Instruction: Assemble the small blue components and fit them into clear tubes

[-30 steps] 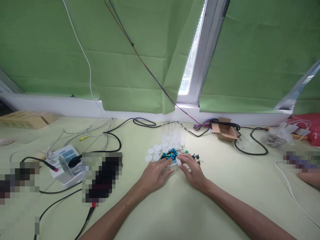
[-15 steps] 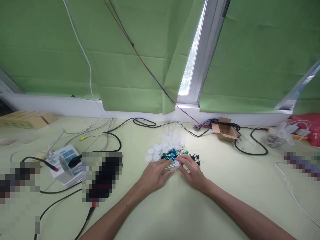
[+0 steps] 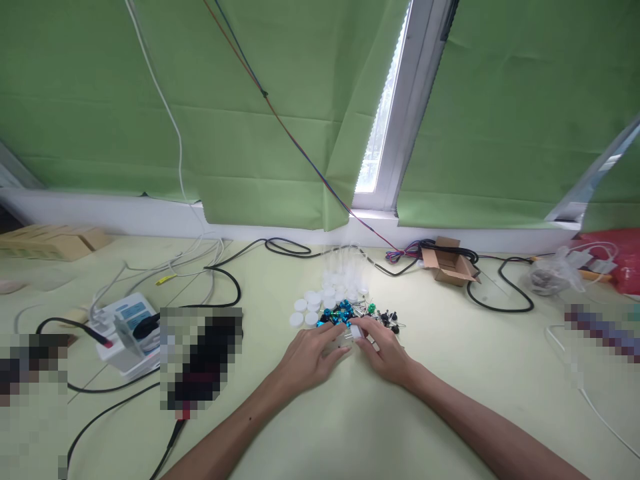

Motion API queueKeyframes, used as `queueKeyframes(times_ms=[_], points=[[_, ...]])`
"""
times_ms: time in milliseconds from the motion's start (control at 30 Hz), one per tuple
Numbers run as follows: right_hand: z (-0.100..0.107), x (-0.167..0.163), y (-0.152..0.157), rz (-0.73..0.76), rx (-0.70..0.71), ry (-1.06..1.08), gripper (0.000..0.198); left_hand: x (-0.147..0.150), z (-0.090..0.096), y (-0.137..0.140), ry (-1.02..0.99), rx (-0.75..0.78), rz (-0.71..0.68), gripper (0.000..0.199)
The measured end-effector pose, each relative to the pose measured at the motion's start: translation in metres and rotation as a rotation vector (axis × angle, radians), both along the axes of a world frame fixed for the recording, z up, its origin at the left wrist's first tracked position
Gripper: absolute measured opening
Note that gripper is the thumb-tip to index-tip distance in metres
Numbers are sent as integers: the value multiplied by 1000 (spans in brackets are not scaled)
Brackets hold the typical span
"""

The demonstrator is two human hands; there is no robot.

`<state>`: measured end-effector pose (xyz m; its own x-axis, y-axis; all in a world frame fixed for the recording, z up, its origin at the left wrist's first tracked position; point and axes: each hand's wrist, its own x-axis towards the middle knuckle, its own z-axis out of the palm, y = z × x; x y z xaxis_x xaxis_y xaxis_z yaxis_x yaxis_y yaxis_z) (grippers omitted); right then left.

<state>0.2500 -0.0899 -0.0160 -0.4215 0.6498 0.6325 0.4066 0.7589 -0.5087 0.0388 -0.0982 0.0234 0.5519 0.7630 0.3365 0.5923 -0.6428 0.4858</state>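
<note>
My left hand is closed around a clear tube that lies sideways between thumb and fingers. At the tube's right end, my right hand pinches a white cap. The cap meets or nearly meets the tube; I cannot tell whether it is seated. Just beyond my fingers lie shiny blue small parts, a green one and several black ones with thin metal pins. White round caps spread to the left of them, and upright clear tubes blur into the table behind.
On the left are a white power strip with plugs and a tangle of cables. An open cardboard box stands at the back right, near a plastic bag and a red bag. Pixelated areas hide some items.
Both hands stay in nearly the same place with the tube and cap between them. My right fingers have shifted slightly around the cap, and the camera view has moved a little.
</note>
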Motion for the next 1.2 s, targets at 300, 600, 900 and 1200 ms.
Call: queueKeyframes(times_ms=[300, 600, 900, 1200], points=[[4, -2, -7, -14, -112, 1, 23, 0, 3, -2, 19, -11, -33, 32], [3, -1, -5, 12, -193, 23, 21, -2, 0, 0, 89, 41, -29, 31], [1, -4, -4, -1, -227, 63, 18, -2, -3, -1, 97, 41, -3, 33], [4, -8, -5, -2, -317, 143, 16, -1, -2, -1, 97, 32, 1, 33]])
